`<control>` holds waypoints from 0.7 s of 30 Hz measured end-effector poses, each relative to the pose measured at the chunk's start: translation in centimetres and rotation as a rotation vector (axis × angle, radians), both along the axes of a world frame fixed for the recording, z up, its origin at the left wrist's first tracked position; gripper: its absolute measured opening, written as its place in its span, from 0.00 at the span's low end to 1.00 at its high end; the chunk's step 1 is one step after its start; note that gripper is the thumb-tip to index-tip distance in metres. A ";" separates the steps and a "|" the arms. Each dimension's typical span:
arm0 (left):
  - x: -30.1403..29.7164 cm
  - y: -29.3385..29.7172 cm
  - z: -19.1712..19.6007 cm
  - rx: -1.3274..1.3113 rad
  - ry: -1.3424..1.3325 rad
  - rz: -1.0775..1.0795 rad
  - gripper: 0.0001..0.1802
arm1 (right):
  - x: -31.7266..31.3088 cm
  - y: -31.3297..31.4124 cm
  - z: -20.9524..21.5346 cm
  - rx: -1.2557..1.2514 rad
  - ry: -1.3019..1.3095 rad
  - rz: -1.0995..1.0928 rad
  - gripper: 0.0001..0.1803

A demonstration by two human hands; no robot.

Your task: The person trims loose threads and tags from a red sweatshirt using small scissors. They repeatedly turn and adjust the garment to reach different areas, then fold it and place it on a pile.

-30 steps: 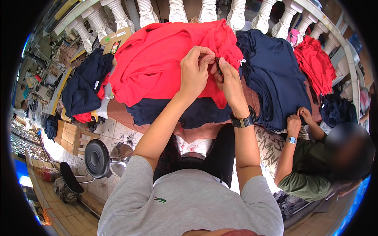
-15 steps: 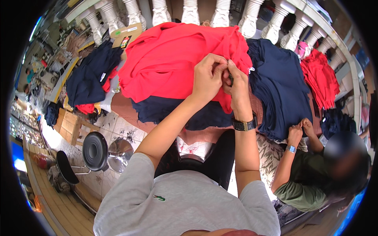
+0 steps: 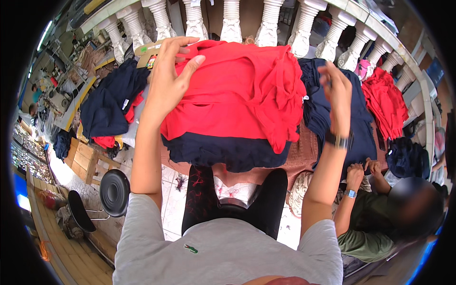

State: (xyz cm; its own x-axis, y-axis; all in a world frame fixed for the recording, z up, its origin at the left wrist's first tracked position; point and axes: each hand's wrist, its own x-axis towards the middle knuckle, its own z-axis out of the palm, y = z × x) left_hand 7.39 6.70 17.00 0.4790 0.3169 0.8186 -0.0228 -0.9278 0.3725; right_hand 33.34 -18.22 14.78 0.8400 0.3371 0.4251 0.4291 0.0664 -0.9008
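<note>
A red garment (image 3: pixel 218 95) lies spread on top of dark navy garments (image 3: pixel 223 154) in front of me. My left hand (image 3: pixel 168 78) is over the red cloth's left edge, its fingers apart and nothing seen in them. On the other side, my right hand (image 3: pixel 338 95) is raised above a navy garment pile (image 3: pixel 363 121), away from the red cloth. Its fingers are bent and smeared by motion, so whether anything is in them is hidden. The red cloth is bunched along its right side.
A brown cloth (image 3: pixel 306 154) covers the table. More navy garments (image 3: pixel 111 99) lie at left and red ones (image 3: pixel 384 102) at far right. White balusters (image 3: pixel 231 23) line the back. A co-worker (image 3: pixel 368 223) sits close on my right; a black stool (image 3: pixel 114 192) stands at left.
My hands were together at the red garment's right part, with a small dark object in the right one. They have parted, left hand leftward and right hand rightward, off the cloth.
</note>
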 end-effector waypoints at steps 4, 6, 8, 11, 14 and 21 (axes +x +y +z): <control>4.8 0.9 -1.2 -0.004 0.028 -0.192 0.14 | 10.5 7.2 -2.9 -0.348 -0.195 -0.138 0.21; 7.6 0.0 -1.1 -0.101 0.053 -0.280 0.13 | 11.5 10.4 -3.7 -0.338 -0.297 -0.175 0.17; 10.3 0.0 -0.8 -0.124 0.099 -0.287 0.13 | 11.7 12.0 -3.3 -0.426 -0.406 -0.062 0.16; 12.9 -0.4 -1.2 -0.125 0.146 -0.306 0.12 | 13.5 13.3 -4.5 -0.502 -0.501 -0.050 0.15; 13.5 -0.5 -2.2 -0.146 0.165 -0.333 0.11 | 14.3 13.3 -4.6 -0.444 -0.479 -0.078 0.15; 13.4 0.1 -3.2 -0.284 0.188 -0.396 0.11 | 11.9 8.3 0.1 -0.062 -0.330 0.123 0.14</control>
State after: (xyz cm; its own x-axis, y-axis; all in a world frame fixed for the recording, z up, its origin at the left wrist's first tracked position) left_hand 20.84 6.85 13.76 0.7377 0.2784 0.6151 -0.2604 -0.7232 0.6397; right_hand 45.27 -9.95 14.88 0.6121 0.4609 0.6425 0.6900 0.0855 -0.7187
